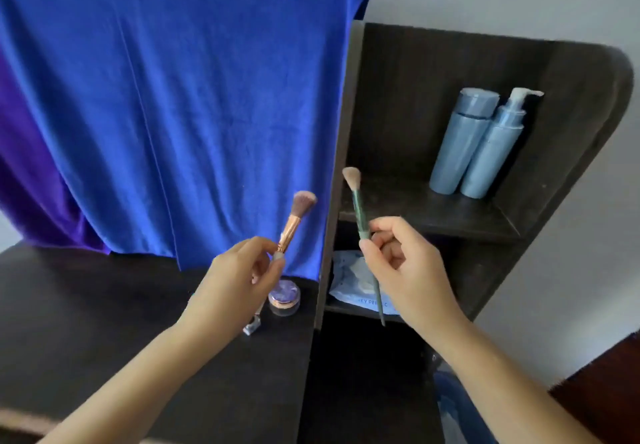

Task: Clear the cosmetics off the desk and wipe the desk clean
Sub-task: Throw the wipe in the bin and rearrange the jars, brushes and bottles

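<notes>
Two makeup brushes held up, one in each hand, above the dark surface (104,322).

The left hand (235,281) pinches the rose-gold brush (294,223) at its handle, bristles up; the right hand (405,267) grips the green brush (360,222), bristles toward the shelf (426,215) bearing two blue bottles (478,145). A lilac-lidded jar (284,298) stands on the surface just beside the left hand, below the blue cloth (173,97).
</notes>
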Demonstrator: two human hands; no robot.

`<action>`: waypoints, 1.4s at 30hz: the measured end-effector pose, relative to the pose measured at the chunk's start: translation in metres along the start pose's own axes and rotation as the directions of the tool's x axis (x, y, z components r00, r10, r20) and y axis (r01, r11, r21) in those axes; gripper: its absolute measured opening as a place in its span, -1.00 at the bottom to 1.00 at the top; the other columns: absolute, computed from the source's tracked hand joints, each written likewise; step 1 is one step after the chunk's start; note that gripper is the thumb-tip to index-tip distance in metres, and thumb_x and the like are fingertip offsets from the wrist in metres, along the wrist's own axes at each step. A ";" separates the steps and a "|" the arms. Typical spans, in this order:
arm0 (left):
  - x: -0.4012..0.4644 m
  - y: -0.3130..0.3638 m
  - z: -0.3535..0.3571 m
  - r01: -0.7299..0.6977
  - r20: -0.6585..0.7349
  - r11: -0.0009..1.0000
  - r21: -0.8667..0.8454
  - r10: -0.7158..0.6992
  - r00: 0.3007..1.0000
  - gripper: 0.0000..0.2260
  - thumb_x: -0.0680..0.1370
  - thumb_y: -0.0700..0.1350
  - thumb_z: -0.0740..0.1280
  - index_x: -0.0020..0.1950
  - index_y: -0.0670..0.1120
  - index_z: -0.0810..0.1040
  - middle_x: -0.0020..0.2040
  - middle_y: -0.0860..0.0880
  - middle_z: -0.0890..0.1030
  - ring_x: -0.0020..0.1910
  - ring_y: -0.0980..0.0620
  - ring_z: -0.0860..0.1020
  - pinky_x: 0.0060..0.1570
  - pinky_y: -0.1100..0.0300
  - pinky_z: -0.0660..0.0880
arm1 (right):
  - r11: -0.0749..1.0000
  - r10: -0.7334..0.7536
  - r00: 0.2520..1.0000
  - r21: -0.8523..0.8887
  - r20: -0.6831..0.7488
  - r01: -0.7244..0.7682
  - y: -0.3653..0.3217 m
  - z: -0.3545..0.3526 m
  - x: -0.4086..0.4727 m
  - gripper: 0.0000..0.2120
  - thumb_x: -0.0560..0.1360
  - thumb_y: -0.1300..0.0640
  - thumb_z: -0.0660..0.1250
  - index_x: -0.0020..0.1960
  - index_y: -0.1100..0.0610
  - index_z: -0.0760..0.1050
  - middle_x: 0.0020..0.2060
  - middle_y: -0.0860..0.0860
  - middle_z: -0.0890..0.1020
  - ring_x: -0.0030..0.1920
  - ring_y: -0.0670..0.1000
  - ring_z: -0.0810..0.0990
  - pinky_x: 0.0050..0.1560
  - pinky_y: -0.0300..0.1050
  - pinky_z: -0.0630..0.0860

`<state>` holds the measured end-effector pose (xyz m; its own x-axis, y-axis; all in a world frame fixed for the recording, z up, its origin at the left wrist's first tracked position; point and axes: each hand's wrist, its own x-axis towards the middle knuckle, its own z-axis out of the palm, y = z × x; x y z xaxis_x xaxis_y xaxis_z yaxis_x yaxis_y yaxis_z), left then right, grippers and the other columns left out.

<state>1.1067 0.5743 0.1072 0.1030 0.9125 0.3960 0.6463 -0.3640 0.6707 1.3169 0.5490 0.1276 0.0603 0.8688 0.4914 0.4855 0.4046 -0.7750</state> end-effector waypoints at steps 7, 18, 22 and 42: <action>-0.018 -0.205 -0.045 0.435 0.034 0.893 0.115 -0.441 0.897 -0.92 0.50 -0.15 0.34 -0.18 -0.13 0.52 -0.33 -0.05 0.58 -0.27 -0.08 0.54 -0.25 0.13 0.38 | 0.970 0.244 0.903 -0.075 0.353 -0.232 0.044 0.209 -0.025 -0.94 0.45 0.16 0.36 -0.12 0.07 0.49 -0.37 -0.06 0.51 -0.41 -0.11 0.45 -0.26 -0.27 0.46; 0.032 -0.379 -0.043 0.420 0.302 0.827 0.374 -0.537 0.788 -0.83 0.54 -0.09 0.21 -0.05 -0.20 0.45 -0.08 -0.19 0.57 -0.08 -0.22 0.53 -0.19 0.06 0.42 | 0.693 0.693 0.686 -0.467 0.222 -0.549 0.083 0.463 0.021 -0.72 0.55 0.19 0.19 0.22 0.24 0.26 0.10 0.24 0.55 0.11 0.25 0.55 0.05 0.04 0.48; 0.028 -0.389 -0.034 0.366 0.377 0.803 0.470 -0.558 0.740 -0.78 0.56 -0.06 0.20 0.08 -0.20 0.35 0.06 -0.18 0.52 0.03 -0.21 0.50 -0.19 0.10 0.33 | 0.595 0.727 0.654 -0.669 0.211 -0.445 0.101 0.473 0.016 -0.70 0.57 0.26 0.12 0.29 0.21 0.19 0.15 0.22 0.51 0.12 0.22 0.55 0.04 0.04 0.48; 0.091 -0.035 -0.010 -0.336 0.350 0.810 -0.481 0.529 0.773 -0.91 0.54 0.00 0.23 -0.15 0.05 0.43 -0.33 0.07 0.49 -0.38 0.13 0.40 -0.29 0.20 0.41 | 0.828 0.152 0.894 -0.440 -0.421 -0.348 -0.039 0.057 0.051 -0.85 0.51 0.13 0.22 -0.16 -0.01 0.54 -0.39 0.03 0.62 -0.34 0.06 0.56 -0.22 0.04 0.53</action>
<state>1.0866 0.6683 0.1261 0.6859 0.5784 0.4416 0.1252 -0.6916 0.7113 1.2517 0.5938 0.1602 0.4947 0.7186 0.4888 0.7650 -0.0931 -0.6373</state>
